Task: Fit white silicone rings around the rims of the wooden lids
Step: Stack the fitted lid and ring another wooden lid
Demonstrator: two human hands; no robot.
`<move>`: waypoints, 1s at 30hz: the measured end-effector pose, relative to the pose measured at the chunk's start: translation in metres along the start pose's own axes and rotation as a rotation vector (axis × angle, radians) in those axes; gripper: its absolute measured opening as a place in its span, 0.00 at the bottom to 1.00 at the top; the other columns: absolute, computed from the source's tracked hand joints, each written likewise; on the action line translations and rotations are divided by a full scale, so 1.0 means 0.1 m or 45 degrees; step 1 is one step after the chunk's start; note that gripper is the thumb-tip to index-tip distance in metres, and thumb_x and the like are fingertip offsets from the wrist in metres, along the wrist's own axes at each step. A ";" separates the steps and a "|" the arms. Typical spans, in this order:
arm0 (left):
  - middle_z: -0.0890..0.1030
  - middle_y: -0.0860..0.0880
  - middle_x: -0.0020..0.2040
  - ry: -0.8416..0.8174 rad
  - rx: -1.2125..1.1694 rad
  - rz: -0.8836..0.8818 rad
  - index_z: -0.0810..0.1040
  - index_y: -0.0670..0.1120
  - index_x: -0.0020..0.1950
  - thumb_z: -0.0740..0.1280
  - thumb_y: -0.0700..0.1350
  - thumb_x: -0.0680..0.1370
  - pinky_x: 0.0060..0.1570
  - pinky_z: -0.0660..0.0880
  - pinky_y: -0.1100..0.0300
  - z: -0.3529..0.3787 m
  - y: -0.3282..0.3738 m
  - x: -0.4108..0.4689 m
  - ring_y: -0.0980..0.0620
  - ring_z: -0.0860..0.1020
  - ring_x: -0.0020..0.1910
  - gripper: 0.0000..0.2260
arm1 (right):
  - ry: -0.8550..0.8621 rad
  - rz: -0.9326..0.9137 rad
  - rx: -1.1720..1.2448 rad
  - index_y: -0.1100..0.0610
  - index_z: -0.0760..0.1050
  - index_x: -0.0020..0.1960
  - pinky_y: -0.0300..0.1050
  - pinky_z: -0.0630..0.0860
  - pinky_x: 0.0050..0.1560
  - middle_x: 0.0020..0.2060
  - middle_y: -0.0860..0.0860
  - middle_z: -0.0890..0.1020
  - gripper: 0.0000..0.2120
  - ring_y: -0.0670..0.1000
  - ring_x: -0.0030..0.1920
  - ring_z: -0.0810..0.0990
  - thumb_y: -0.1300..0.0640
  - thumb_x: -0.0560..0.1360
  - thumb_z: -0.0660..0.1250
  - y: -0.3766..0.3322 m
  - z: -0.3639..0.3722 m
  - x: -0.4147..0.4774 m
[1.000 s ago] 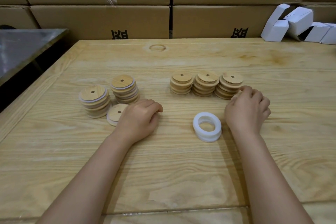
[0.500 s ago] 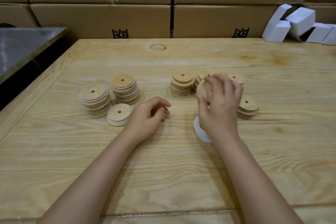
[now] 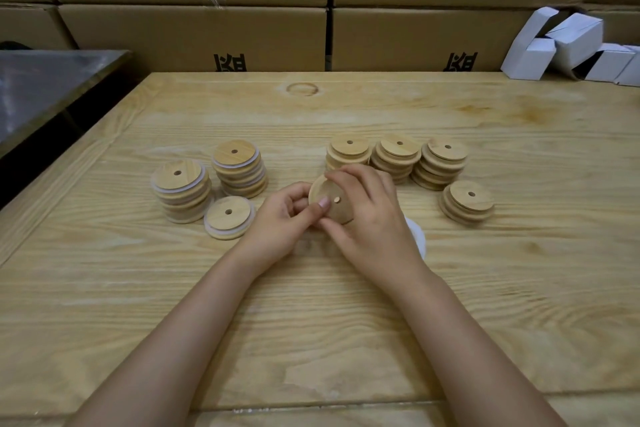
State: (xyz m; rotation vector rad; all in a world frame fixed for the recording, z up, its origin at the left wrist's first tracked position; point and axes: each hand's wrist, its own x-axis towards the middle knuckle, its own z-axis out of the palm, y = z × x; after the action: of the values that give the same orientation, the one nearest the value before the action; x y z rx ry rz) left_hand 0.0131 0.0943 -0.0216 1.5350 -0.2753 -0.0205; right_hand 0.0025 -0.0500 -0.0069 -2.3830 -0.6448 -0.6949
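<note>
At the middle of the table (image 3: 346, 305), both hands hold one lid (image 3: 320, 189) tilted up off the wood. The left hand (image 3: 280, 222) pinches it, thumb pressed on its face beside the hole. The right hand (image 3: 372, 222) curls its fingers over the far edge. Whether a ring is on this lid cannot be told. The rings (image 3: 417, 236) lie just behind the right hand, mostly hidden by it. Beyond the hands stand three bare stacks (image 3: 398, 156) in a row, with a shorter stack (image 3: 467, 203) to the right of them. To the left stand two ringed stacks (image 3: 181, 191) and, just in front of them, a single ringed lid (image 3: 228, 217). Cartons (image 3: 194, 35) line the far side, and small white boxes (image 3: 568, 45) sit at the far right corner.
</note>
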 end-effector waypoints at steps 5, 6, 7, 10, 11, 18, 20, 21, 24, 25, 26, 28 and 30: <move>0.82 0.47 0.43 0.149 0.009 -0.034 0.74 0.42 0.54 0.62 0.36 0.78 0.41 0.79 0.60 0.00 -0.05 0.03 0.55 0.80 0.40 0.06 | -0.038 0.229 -0.175 0.60 0.78 0.57 0.45 0.66 0.59 0.54 0.54 0.78 0.17 0.57 0.56 0.72 0.68 0.70 0.63 0.15 -0.19 0.05; 0.81 0.46 0.44 0.163 0.019 -0.039 0.74 0.42 0.54 0.62 0.36 0.78 0.41 0.80 0.61 0.00 -0.06 0.04 0.55 0.80 0.39 0.06 | -0.166 0.292 -0.261 0.58 0.78 0.58 0.45 0.65 0.59 0.55 0.53 0.77 0.18 0.56 0.58 0.70 0.67 0.70 0.61 0.20 -0.23 0.04; 0.81 0.47 0.45 0.177 0.026 -0.045 0.74 0.43 0.54 0.62 0.35 0.78 0.41 0.80 0.62 0.00 -0.07 0.05 0.55 0.81 0.39 0.06 | -0.313 0.361 -0.334 0.55 0.77 0.60 0.45 0.64 0.60 0.57 0.52 0.77 0.20 0.56 0.59 0.68 0.66 0.70 0.60 0.26 -0.25 0.03; 0.81 0.48 0.45 0.212 0.021 -0.059 0.74 0.45 0.53 0.61 0.33 0.78 0.42 0.80 0.62 -0.02 -0.10 0.07 0.57 0.81 0.37 0.08 | -0.631 0.450 -0.488 0.51 0.77 0.60 0.45 0.66 0.57 0.57 0.51 0.76 0.18 0.56 0.61 0.67 0.63 0.73 0.58 0.34 -0.30 0.01; 0.80 0.49 0.46 0.221 0.019 -0.060 0.74 0.45 0.52 0.61 0.33 0.78 0.42 0.80 0.62 -0.02 -0.11 0.07 0.57 0.81 0.37 0.09 | -0.643 0.428 -0.521 0.52 0.78 0.57 0.44 0.67 0.53 0.55 0.52 0.77 0.17 0.56 0.59 0.70 0.63 0.73 0.58 0.35 -0.30 0.01; 0.81 0.49 0.45 0.215 0.007 -0.040 0.75 0.46 0.50 0.62 0.32 0.78 0.41 0.80 0.63 -0.02 -0.11 0.08 0.58 0.81 0.39 0.10 | -0.485 0.506 -0.519 0.53 0.77 0.55 0.44 0.73 0.42 0.46 0.54 0.81 0.16 0.58 0.48 0.78 0.63 0.69 0.63 0.34 -0.33 0.01; 0.81 0.49 0.45 0.211 0.020 -0.028 0.75 0.47 0.50 0.62 0.32 0.77 0.41 0.80 0.62 -0.02 -0.11 0.07 0.58 0.81 0.39 0.10 | -0.463 0.484 -0.497 0.51 0.77 0.55 0.43 0.71 0.39 0.45 0.53 0.81 0.17 0.57 0.47 0.78 0.63 0.68 0.64 0.35 -0.36 0.00; 0.81 0.49 0.45 0.212 0.028 -0.024 0.75 0.47 0.50 0.62 0.32 0.77 0.41 0.80 0.62 -0.02 -0.11 0.08 0.58 0.81 0.39 0.10 | -0.453 0.484 -0.478 0.51 0.77 0.55 0.43 0.71 0.40 0.45 0.53 0.81 0.17 0.57 0.47 0.78 0.63 0.68 0.65 0.35 -0.37 0.01; 0.81 0.49 0.45 0.210 0.046 -0.021 0.75 0.46 0.51 0.62 0.32 0.77 0.42 0.81 0.60 -0.03 -0.12 0.08 0.58 0.81 0.40 0.09 | -0.433 0.485 -0.450 0.52 0.79 0.53 0.46 0.75 0.42 0.44 0.54 0.82 0.15 0.57 0.47 0.78 0.63 0.69 0.65 0.34 -0.41 0.02; 0.81 0.49 0.45 0.211 0.050 -0.021 0.75 0.46 0.51 0.62 0.33 0.77 0.42 0.81 0.60 -0.03 -0.13 0.09 0.58 0.81 0.39 0.09 | -0.438 0.482 -0.455 0.52 0.79 0.53 0.47 0.76 0.43 0.44 0.54 0.82 0.14 0.57 0.47 0.79 0.63 0.69 0.66 0.34 -0.42 0.02; 0.81 0.49 0.45 0.213 0.050 -0.021 0.75 0.46 0.51 0.62 0.33 0.77 0.42 0.81 0.60 -0.04 -0.13 0.09 0.57 0.81 0.39 0.09 | -0.447 0.475 -0.466 0.52 0.80 0.52 0.47 0.76 0.44 0.43 0.54 0.83 0.13 0.57 0.46 0.79 0.62 0.69 0.67 0.34 -0.42 0.02; 0.81 0.49 0.45 0.217 0.045 -0.023 0.75 0.47 0.51 0.63 0.33 0.77 0.42 0.81 0.59 -0.04 -0.13 0.09 0.57 0.82 0.39 0.10 | -0.464 0.462 -0.495 0.53 0.80 0.51 0.47 0.76 0.45 0.42 0.54 0.83 0.11 0.57 0.46 0.79 0.61 0.70 0.67 0.35 -0.42 0.03; 0.81 0.50 0.45 0.223 0.040 -0.029 0.75 0.48 0.50 0.63 0.33 0.77 0.42 0.81 0.59 -0.04 -0.14 0.09 0.57 0.82 0.39 0.10 | -0.466 0.455 -0.514 0.53 0.81 0.51 0.45 0.75 0.45 0.42 0.53 0.83 0.10 0.56 0.46 0.79 0.59 0.71 0.68 0.36 -0.43 0.03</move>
State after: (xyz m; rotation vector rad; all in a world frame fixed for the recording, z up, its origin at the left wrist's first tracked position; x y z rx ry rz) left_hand 0.0243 0.0960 -0.0338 1.5606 -0.1195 0.1002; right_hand 0.0116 -0.1024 0.0113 -2.9326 -0.2120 -0.2480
